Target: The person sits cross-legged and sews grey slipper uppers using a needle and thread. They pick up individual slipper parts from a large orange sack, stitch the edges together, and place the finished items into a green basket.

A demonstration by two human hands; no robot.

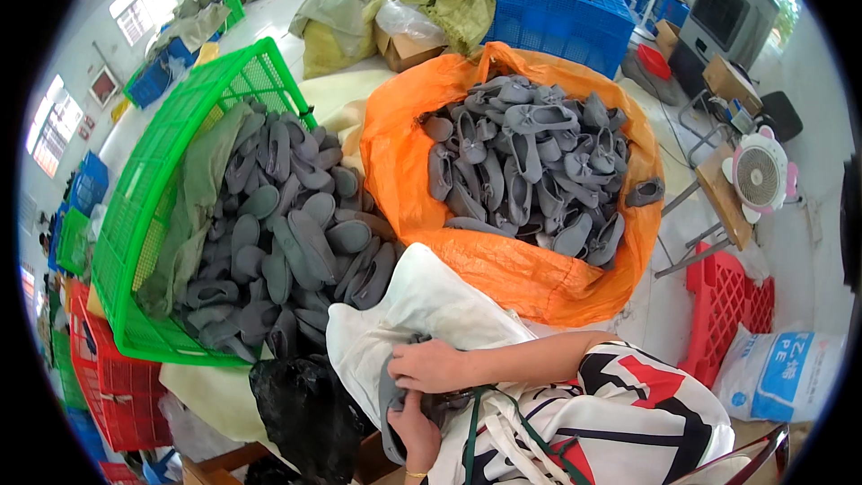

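Observation:
A grey shoe lies in my lap area, partly covered by my fingers. My right hand is closed over its upper part, and my left hand grips it from below, thumb upward. Beneath and beyond them spreads a white cloth. Ahead to the left, a tilted green plastic crate spills a heap of grey shoes. Straight ahead, an open orange woven sack holds many grey shoes with small bows.
A black plastic bag sits left of my hands, near a red crate. On the right are a small fan on a chair, a red plastic crate and a white-and-blue sack. Blue crates stand behind.

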